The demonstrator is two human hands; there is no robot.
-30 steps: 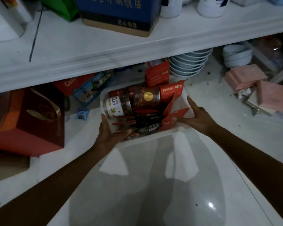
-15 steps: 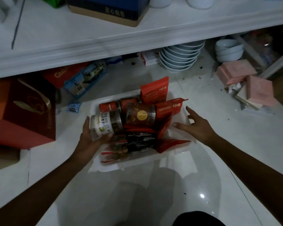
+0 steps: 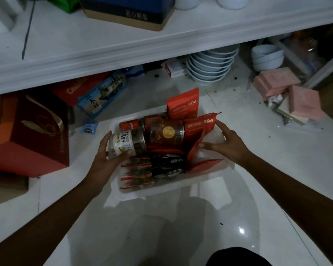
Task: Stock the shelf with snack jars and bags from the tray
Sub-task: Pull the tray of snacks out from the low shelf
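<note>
The room is dim. Closest is a shiny white floor [image 3: 181, 227] that shows dark shadows and a small spot of light. A white tray [image 3: 169, 186] sits on it, full of snacks. The left hand [image 3: 106, 160] is wrapped around a jar with a white label [image 3: 126, 144] at the tray's left side. The right hand [image 3: 228, 144] is spread open, fingers apart, touching a red bag [image 3: 199, 124] at the right side. A brown jar [image 3: 166, 133] lies between them. More red bags and dark packets fill the tray. Farther back stand a big red box [image 3: 29, 135], a stack of bowls [image 3: 211, 64] and pink boxes [image 3: 288, 93]. Above them runs the white shelf [image 3: 104, 48], with a blue box [image 3: 127, 10] on top.
</note>
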